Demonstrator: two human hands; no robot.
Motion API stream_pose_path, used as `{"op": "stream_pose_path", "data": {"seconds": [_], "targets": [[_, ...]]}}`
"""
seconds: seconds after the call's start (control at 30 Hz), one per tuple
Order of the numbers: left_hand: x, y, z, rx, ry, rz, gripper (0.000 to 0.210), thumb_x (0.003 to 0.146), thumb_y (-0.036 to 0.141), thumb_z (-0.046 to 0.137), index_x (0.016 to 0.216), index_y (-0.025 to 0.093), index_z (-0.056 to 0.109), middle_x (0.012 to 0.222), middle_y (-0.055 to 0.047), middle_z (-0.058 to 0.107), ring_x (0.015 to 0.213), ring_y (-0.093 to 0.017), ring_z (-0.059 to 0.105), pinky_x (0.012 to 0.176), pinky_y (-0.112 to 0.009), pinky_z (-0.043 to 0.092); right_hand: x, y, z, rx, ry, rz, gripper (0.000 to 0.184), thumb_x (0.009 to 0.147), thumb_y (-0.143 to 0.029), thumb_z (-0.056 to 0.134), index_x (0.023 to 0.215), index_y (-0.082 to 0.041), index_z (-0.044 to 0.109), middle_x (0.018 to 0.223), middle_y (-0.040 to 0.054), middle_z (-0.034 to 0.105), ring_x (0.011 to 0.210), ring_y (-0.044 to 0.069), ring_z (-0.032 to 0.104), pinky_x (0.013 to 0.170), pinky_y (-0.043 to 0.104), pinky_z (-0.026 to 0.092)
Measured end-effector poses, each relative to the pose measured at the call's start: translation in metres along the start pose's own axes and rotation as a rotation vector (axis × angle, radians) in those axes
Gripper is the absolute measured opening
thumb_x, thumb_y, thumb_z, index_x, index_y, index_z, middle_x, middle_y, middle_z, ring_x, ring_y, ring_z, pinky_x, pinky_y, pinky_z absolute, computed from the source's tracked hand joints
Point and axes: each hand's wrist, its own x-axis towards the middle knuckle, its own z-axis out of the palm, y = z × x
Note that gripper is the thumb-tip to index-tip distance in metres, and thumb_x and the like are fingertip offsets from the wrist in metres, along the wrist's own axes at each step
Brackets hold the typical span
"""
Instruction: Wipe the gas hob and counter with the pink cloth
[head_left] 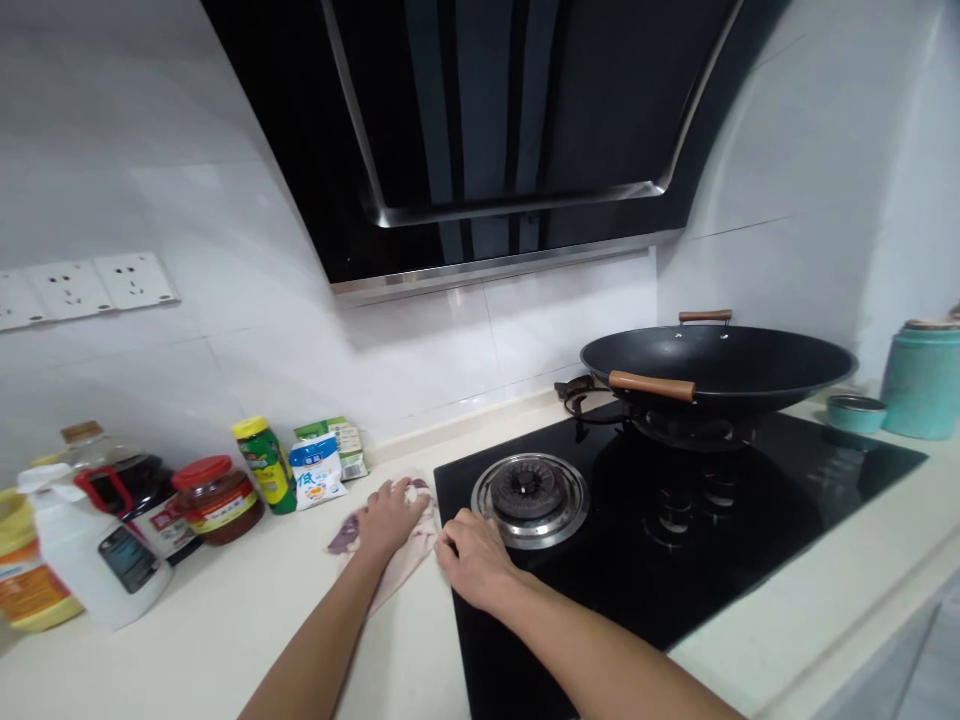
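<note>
My left hand (pixel 390 518) presses down on a pale cloth (pixel 412 560) with purple patches, its fingers bent over the fabric. The cloth lies on the cream counter (pixel 285 620), just left of the black glass hob (pixel 547 600). On the hob's left edge rests my right hand (pixel 476 555), fingers curled in and no object showing in them. Right beside its fingertips is the uncovered gas burner (pixel 531 500) with its steel ring. The right palm is hidden from view.
A large black wok (pixel 720 365) stands on the far burner, one wooden handle towards me. Left along the wall are a white bottle (pixel 97 550), a red-lidded jar (pixel 217 500), a green-yellow container (pixel 266 465) and packets (pixel 316 470). A range hood (pixel 510 120) hangs above; a teal canister (pixel 922 380) stands right.
</note>
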Motion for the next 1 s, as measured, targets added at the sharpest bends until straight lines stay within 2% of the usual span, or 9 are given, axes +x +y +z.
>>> {"op": "stream_pose_path", "data": {"seconds": [0.1,0.23,0.47,0.63,0.73,0.83,1.0], "targets": [[0.001,0.022,0.006,0.004,0.05,0.014,0.048,0.094,0.048,0.046,0.134,0.024,0.054,0.143,-0.015,0.05,0.124,-0.035,0.05,0.1,-0.054,0.04,0.001,0.0,-0.003,-0.01,0.013,-0.001,0.02,0.095,-0.027,0.048,0.083,-0.021,0.063,0.101,0.0045,0.062,0.105,0.021,0.054,0.087,0.034,0.034],[-0.024,0.028,0.002,0.019,0.066,0.067,0.042,0.095,0.044,0.048,0.131,0.024,0.057,0.14,-0.012,0.054,0.121,-0.031,0.053,0.099,-0.048,0.042,0.002,0.002,-0.006,-0.009,0.056,0.008,0.02,0.095,-0.026,0.048,0.083,-0.02,0.063,0.102,0.0042,0.062,0.104,0.02,0.054,0.087,0.033,0.034],[-0.112,0.028,-0.024,-0.012,0.089,0.208,0.038,0.094,0.041,0.05,0.125,0.024,0.06,0.139,-0.011,0.055,0.123,-0.031,0.052,0.1,-0.048,0.04,0.003,0.004,-0.011,0.02,0.08,0.025,0.021,0.096,-0.026,0.048,0.083,-0.02,0.064,0.101,0.0036,0.062,0.104,0.019,0.053,0.083,0.031,0.031],[-0.186,0.029,-0.047,-0.121,0.042,0.299,0.038,0.092,0.042,0.052,0.125,0.026,0.06,0.14,-0.01,0.054,0.124,-0.031,0.05,0.101,-0.052,0.041,0.003,0.008,-0.015,0.043,0.077,0.029,0.021,0.096,-0.023,0.048,0.082,-0.02,0.063,0.099,0.0031,0.062,0.102,0.017,0.052,0.08,0.029,0.031],[-0.222,0.022,-0.061,-0.186,-0.02,0.35,0.04,0.092,0.045,0.053,0.129,0.03,0.058,0.143,-0.009,0.051,0.128,-0.031,0.049,0.104,-0.054,0.041,0.003,0.011,-0.016,0.041,0.073,0.028,0.022,0.095,-0.022,0.047,0.08,-0.02,0.063,0.099,0.0032,0.06,0.099,0.017,0.051,0.079,0.029,0.03],[-0.246,0.006,-0.073,-0.2,-0.07,0.349,0.042,0.091,0.044,0.054,0.132,0.034,0.057,0.147,-0.006,0.049,0.132,-0.031,0.047,0.107,-0.055,0.04,0.002,0.014,-0.016,0.036,0.069,0.023,0.022,0.095,-0.022,0.047,0.081,-0.02,0.063,0.098,0.0032,0.06,0.098,0.017,0.051,0.078,0.029,0.03],[-0.27,-0.043,-0.081,-0.143,-0.03,0.224,0.045,0.092,0.051,0.051,0.134,0.036,0.057,0.148,-0.004,0.051,0.133,-0.03,0.049,0.107,-0.053,0.044,0.001,0.015,-0.016,0.027,0.055,0.012,0.021,0.095,-0.022,0.047,0.081,-0.019,0.063,0.098,0.0033,0.06,0.096,0.017,0.052,0.077,0.029,0.029]]}}
